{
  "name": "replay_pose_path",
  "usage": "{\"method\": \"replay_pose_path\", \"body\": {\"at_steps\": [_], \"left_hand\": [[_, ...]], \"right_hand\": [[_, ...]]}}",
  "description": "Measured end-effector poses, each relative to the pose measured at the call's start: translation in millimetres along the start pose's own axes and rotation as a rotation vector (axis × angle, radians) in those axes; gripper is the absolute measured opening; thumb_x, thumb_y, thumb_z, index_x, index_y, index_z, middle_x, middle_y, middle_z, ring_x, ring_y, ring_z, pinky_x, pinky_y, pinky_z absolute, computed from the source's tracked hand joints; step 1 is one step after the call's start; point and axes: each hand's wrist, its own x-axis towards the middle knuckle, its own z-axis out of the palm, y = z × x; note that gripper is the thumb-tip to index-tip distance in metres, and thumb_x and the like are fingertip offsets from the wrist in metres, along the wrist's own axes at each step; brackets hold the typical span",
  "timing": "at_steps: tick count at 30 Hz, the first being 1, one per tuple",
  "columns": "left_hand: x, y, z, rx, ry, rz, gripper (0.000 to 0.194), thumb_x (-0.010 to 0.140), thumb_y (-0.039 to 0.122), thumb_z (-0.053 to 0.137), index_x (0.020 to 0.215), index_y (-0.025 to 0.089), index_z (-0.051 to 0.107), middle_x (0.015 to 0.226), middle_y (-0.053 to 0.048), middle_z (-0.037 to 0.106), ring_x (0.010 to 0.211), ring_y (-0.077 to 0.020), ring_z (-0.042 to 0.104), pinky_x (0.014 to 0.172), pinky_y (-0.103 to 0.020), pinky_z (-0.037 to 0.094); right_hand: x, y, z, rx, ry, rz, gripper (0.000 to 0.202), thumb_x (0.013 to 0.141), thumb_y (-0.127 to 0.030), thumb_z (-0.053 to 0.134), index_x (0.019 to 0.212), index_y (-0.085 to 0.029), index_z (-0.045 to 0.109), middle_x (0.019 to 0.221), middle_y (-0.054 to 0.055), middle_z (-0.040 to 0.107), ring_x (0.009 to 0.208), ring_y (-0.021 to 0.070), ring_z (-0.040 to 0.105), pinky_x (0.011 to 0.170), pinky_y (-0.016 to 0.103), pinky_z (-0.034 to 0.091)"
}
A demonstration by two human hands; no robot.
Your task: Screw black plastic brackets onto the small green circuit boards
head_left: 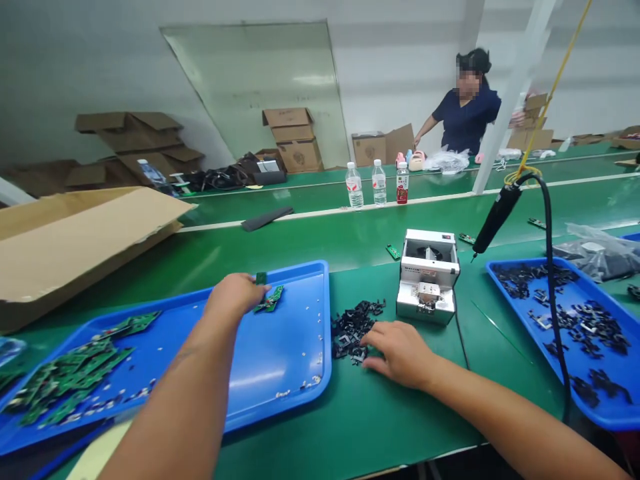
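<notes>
My left hand [239, 293] reaches over the blue tray [285, 340], its fingers closed at a small green circuit board [261, 279]. More small boards [273, 299] lie right beside the fingertips. A pile of green boards [75, 373] covers the tray's left part. On the green table, my right hand [397, 353] rests at the edge of a heap of small black parts [356, 327], thumb and fingers apart at the heap's lower right. Behind that hand stands a white and grey machine [429, 277].
A second blue tray [585, 333] with black parts is at the right. A black screwdriver [497, 220] hangs by a cable. Three bottles [379, 183] stand behind the machine. A cardboard box [85, 240] is at left. A person [467, 110] stands across the table.
</notes>
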Motion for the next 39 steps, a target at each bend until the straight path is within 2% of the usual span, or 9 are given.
{"method": "replay_pose_path", "body": {"at_steps": [4, 6, 8, 12, 16, 20, 25, 31, 39], "left_hand": [[-39, 52, 34.1, -0.267, -0.061, 0.151, 0.027, 0.083, 0.045, 0.069, 0.084, 0.018, 0.064, 0.079, -0.003, 0.070, 0.081, -0.0222, 0.068, 0.069, -0.028, 0.052], [-69, 79, 58.5, -0.815, -0.231, 0.228, 0.035, 0.078, 0.044, 0.077, 0.094, 0.016, 0.065, 0.095, -0.007, 0.074, 0.091, -0.0218, 0.070, 0.080, -0.031, 0.056], [-100, 99, 80.8, -1.112, -0.384, 0.218, 0.042, 0.072, 0.042, 0.085, 0.097, 0.016, 0.063, 0.095, -0.006, 0.074, 0.089, -0.0217, 0.072, 0.082, -0.033, 0.059], [-139, 109, 108.5, -1.363, -0.576, 0.058, 0.035, 0.081, 0.027, 0.081, 0.110, 0.017, 0.063, 0.100, -0.005, 0.074, 0.082, -0.0182, 0.074, 0.074, -0.029, 0.061], [-144, 100, 118.8, -1.530, -0.612, -0.109, 0.017, 0.092, 0.014, 0.067, 0.109, 0.014, 0.066, 0.108, -0.010, 0.074, 0.089, -0.0197, 0.075, 0.075, -0.030, 0.063], [-141, 91, 125.0, -1.630, -0.558, -0.181, 0.008, 0.087, 0.014, 0.074, 0.093, 0.013, 0.069, 0.094, -0.006, 0.073, 0.093, -0.0209, 0.074, 0.080, -0.031, 0.063], [-149, 90, 129.1, -1.542, -0.574, -0.068, 0.041, 0.067, 0.035, 0.095, 0.091, 0.010, 0.073, 0.085, -0.003, 0.070, 0.068, -0.0091, 0.063, 0.052, -0.016, 0.051], [-170, 100, 132.0, -1.454, -0.606, -0.063, 0.061, 0.057, 0.036, 0.099, 0.105, 0.019, 0.066, 0.087, 0.000, 0.071, 0.081, -0.0166, 0.072, 0.068, -0.024, 0.060], [-179, 97, 150.4, -1.156, -0.621, 0.201, 0.044, 0.077, 0.048, 0.083, 0.104, 0.014, 0.073, 0.093, -0.007, 0.073, 0.079, -0.0174, 0.066, 0.058, -0.022, 0.050]], "right_hand": [[5, 3, 18, -0.057, -0.025, -0.063, 0.025, 0.096, -0.045, 0.068, 0.116, -0.031, 0.070, 0.106, 0.001, 0.070, 0.094, 0.0184, 0.064, 0.072, 0.029, 0.038], [5, 5, 26, -0.097, 0.019, -0.073, 0.021, 0.100, -0.044, 0.060, 0.111, -0.031, 0.073, 0.104, 0.001, 0.070, 0.089, 0.0176, 0.063, 0.068, 0.029, 0.035], [5, 8, 33, -0.127, 0.102, -0.095, 0.021, 0.102, -0.043, 0.057, 0.108, -0.031, 0.073, 0.103, 0.000, 0.071, 0.085, 0.0168, 0.063, 0.065, 0.030, 0.033], [5, 14, 40, -0.084, 0.304, -0.149, 0.020, 0.103, -0.038, 0.054, 0.100, -0.025, 0.070, 0.104, 0.000, 0.072, 0.084, 0.0169, 0.065, 0.065, 0.030, 0.038], [2, 13, 31, 0.254, 0.368, -0.058, 0.022, 0.105, -0.031, 0.049, 0.099, -0.020, 0.066, 0.093, 0.004, 0.072, 0.080, 0.0165, 0.068, 0.069, 0.027, 0.048], [-7, 10, 15, 0.676, 0.402, 0.195, 0.019, 0.102, -0.032, 0.055, 0.097, -0.020, 0.068, 0.085, 0.003, 0.070, 0.072, 0.0143, 0.070, 0.069, 0.024, 0.054], [-14, 16, -6, 0.973, 0.555, 0.347, 0.022, 0.096, -0.040, 0.067, 0.099, -0.020, 0.073, 0.086, 0.004, 0.071, 0.073, 0.0166, 0.075, 0.069, 0.027, 0.062], [-14, 21, -32, 1.048, 0.831, 0.359, 0.020, 0.091, -0.040, 0.074, 0.094, -0.020, 0.076, 0.092, 0.004, 0.070, 0.076, 0.0169, 0.076, 0.069, 0.028, 0.066], [-14, 26, -37, 1.010, 0.872, 0.409, 0.018, 0.092, -0.039, 0.072, 0.093, -0.021, 0.076, 0.081, 0.002, 0.068, 0.066, 0.0123, 0.068, 0.063, 0.024, 0.061]]}}
